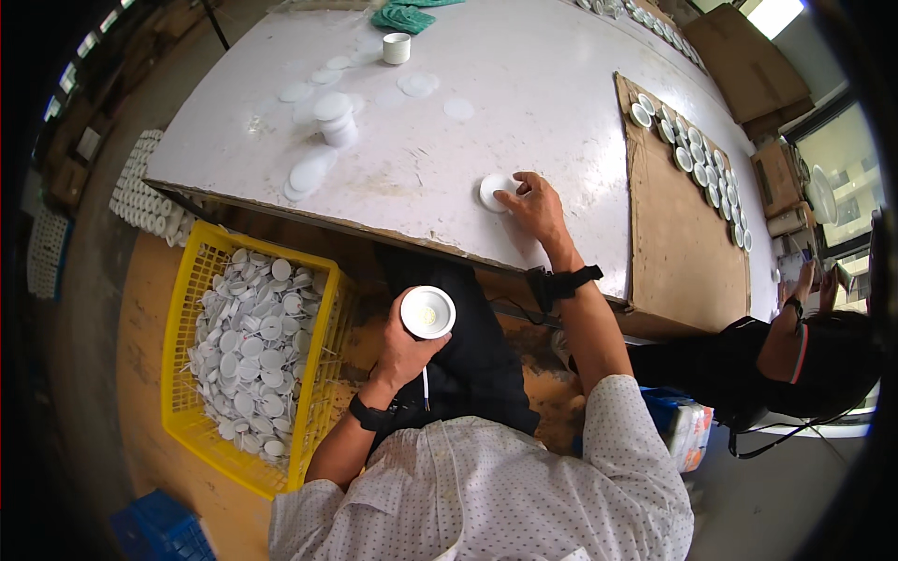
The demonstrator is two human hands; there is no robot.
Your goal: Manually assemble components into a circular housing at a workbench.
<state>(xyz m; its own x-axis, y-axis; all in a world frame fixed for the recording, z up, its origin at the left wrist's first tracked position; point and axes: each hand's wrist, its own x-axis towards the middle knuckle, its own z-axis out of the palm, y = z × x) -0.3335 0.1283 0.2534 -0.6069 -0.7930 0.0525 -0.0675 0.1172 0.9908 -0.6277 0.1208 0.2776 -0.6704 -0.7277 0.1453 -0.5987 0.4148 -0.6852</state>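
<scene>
My left hand [400,348] is wrapped around a white round downlight housing [427,311], held over my lap with its mouth up. A yellowish LED patch shows at the bottom of it, and a thin white cord hangs below. Over the near edge of the table, my right hand [540,213] pinches the right side of a white round disc [492,193] lying on the top. Its thumb rests on the disc's face. Further left stands a stack of white discs [335,120], with loose translucent discs [309,173] spread around it.
A white cup-shaped part [397,49] and a green cloth [408,14] sit at the table's far side. Rows of white lamps [702,161] stand on cardboard [669,243] at right. Beside my left arm is a yellow crate [178,374] of white lamp parts. Another person [795,360] works at right.
</scene>
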